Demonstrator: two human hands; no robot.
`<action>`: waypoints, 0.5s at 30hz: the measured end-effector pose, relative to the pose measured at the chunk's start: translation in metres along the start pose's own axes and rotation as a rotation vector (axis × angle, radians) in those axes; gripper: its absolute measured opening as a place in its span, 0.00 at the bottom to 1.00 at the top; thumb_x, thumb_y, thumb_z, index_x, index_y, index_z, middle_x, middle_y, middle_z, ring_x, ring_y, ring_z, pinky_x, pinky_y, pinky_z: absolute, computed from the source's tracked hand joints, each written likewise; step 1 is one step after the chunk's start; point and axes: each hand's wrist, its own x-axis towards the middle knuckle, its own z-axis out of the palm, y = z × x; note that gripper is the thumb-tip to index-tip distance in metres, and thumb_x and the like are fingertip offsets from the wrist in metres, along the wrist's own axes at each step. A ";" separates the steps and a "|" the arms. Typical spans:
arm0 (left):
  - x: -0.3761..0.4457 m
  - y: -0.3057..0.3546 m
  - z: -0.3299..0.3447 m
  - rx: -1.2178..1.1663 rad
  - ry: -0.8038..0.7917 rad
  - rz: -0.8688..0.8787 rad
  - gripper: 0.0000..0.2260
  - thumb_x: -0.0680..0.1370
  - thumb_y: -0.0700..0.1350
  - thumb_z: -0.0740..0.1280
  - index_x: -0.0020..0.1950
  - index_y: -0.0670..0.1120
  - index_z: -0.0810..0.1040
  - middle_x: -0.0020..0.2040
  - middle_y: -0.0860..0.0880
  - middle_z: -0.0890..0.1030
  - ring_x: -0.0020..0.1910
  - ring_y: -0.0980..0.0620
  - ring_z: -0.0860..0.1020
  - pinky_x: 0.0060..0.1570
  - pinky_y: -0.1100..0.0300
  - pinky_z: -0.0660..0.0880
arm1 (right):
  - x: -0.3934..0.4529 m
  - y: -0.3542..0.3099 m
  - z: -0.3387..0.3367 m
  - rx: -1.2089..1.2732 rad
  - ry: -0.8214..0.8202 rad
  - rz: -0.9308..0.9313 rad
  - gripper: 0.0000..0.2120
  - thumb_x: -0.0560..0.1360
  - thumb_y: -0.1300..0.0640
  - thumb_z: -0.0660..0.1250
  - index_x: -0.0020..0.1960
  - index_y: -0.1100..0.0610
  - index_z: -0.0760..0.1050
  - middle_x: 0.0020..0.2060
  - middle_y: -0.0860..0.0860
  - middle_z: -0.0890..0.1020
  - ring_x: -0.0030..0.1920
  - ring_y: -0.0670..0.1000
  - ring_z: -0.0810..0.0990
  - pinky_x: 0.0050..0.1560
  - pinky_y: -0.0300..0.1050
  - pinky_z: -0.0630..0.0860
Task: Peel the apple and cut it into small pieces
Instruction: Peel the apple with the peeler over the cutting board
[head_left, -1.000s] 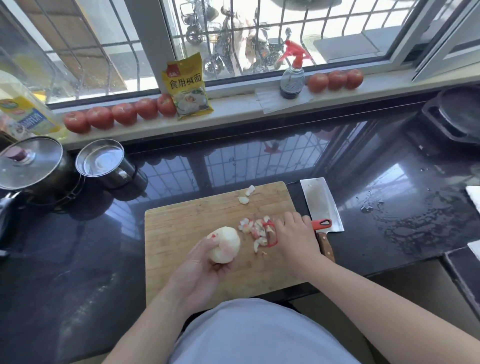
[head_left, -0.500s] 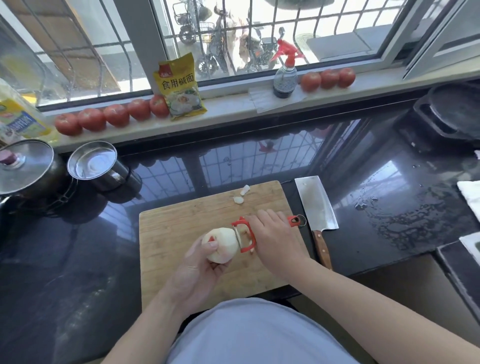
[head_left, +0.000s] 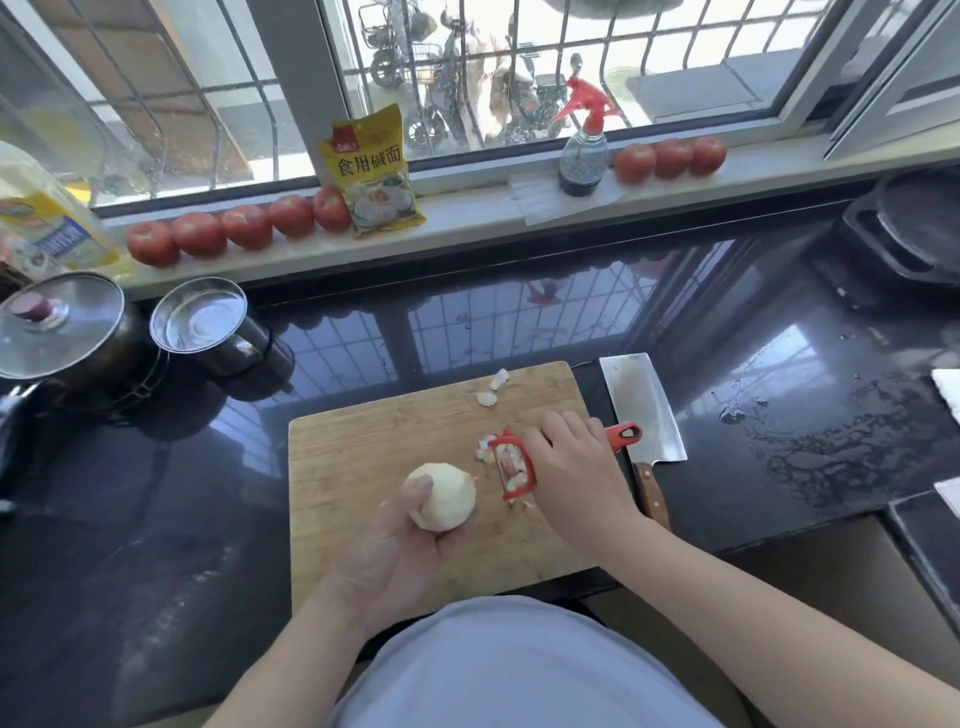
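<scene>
My left hand (head_left: 395, 551) holds the pale, mostly peeled apple (head_left: 444, 497) just above the wooden cutting board (head_left: 363, 467). My right hand (head_left: 576, 470) grips a red peeler (head_left: 514, 470), its blade end to the right of the apple and apart from it, over a small heap of peel scraps (head_left: 491, 452). Two more scraps (head_left: 491, 392) lie near the board's far edge. A cleaver (head_left: 641, 410) with a wooden handle lies on the counter just right of the board.
Two steel pots (head_left: 202, 317) stand at the left on the dark glossy counter (head_left: 779, 364). Tomatoes (head_left: 244, 228), a yellow packet (head_left: 371, 171) and a spray bottle (head_left: 584, 150) line the window sill. A dark pan (head_left: 914, 228) sits far right, with water drops nearby.
Half a second ago the peeler's blade was against the apple; my right hand has since drawn it away to the right, over the peel scraps. The apple stays in my left hand.
</scene>
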 end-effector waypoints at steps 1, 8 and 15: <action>0.001 -0.001 0.000 0.033 0.009 0.015 0.35 0.60 0.50 0.86 0.62 0.39 0.78 0.58 0.41 0.82 0.55 0.46 0.82 0.57 0.52 0.81 | -0.001 -0.006 -0.008 0.040 0.064 -0.030 0.07 0.74 0.62 0.61 0.48 0.54 0.77 0.41 0.51 0.74 0.42 0.55 0.71 0.44 0.52 0.70; 0.002 -0.005 0.003 0.175 -0.027 0.102 0.29 0.76 0.47 0.73 0.71 0.33 0.70 0.62 0.39 0.77 0.61 0.44 0.75 0.63 0.51 0.73 | -0.001 -0.036 -0.025 0.054 0.211 -0.152 0.09 0.77 0.63 0.58 0.47 0.56 0.77 0.39 0.52 0.74 0.39 0.56 0.71 0.42 0.52 0.69; 0.004 -0.006 -0.004 -0.006 0.050 0.082 0.38 0.61 0.43 0.84 0.68 0.42 0.73 0.56 0.40 0.80 0.59 0.39 0.80 0.63 0.52 0.77 | 0.007 0.016 0.014 -0.112 -0.100 0.054 0.10 0.67 0.65 0.70 0.46 0.55 0.76 0.41 0.53 0.76 0.43 0.56 0.72 0.44 0.52 0.70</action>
